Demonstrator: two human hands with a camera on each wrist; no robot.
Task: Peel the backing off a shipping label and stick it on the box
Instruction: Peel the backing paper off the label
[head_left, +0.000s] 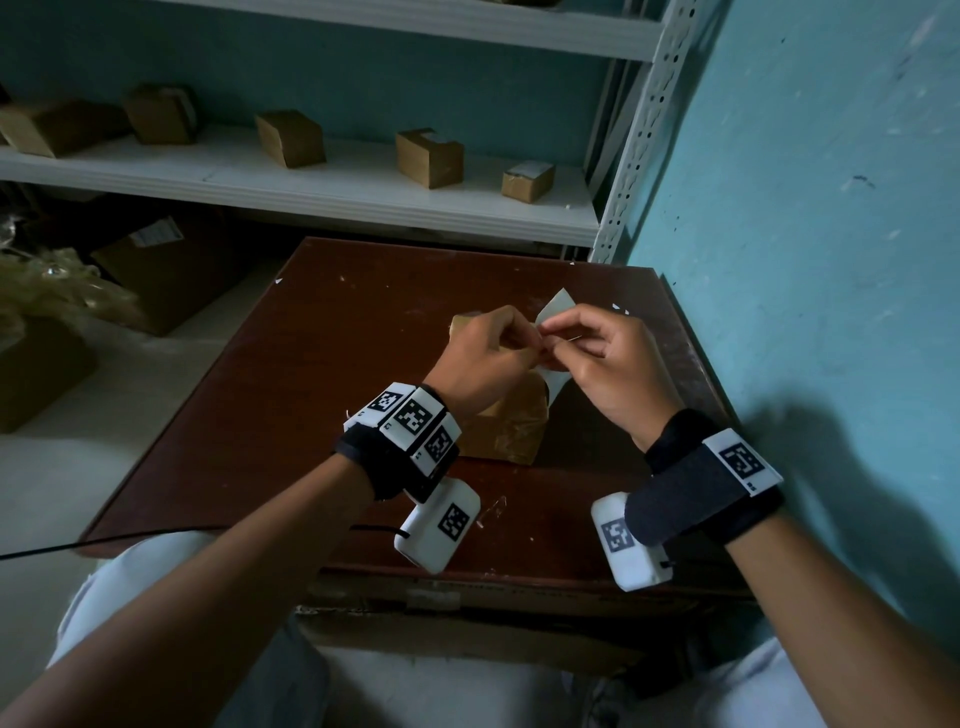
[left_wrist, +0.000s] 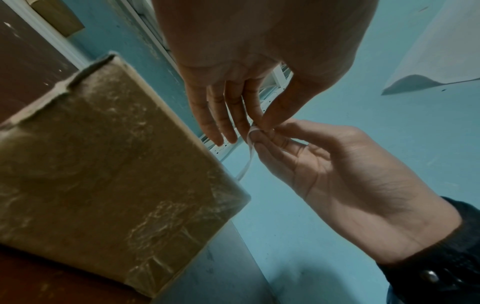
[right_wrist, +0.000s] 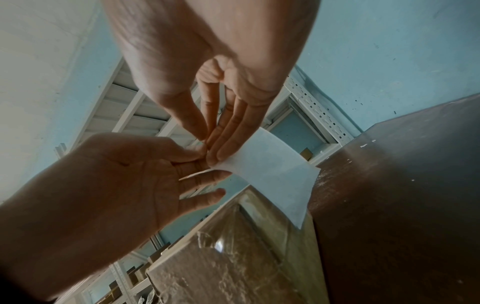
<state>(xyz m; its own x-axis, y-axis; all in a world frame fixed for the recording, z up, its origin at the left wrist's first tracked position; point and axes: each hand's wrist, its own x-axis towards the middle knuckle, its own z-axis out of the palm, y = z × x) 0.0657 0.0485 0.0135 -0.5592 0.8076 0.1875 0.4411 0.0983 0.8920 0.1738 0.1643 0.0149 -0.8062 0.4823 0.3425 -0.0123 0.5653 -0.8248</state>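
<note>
Shipping label (right_wrist: 272, 170): thin, limp, curling sheet; left hand (head_left: 480, 358) and right hand (head_left: 605, 358) both pinch one corner above box (head_left: 506, 423).

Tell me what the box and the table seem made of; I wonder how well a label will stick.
Box: brown cardboard, seemingly wrapped in glossy clear tape or film, judging by wrinkled highlights on its faces. Table: dark reddish-brown, probably varnished wood or laminate, with a dull sheen and pale scuffs and chips.
</note>
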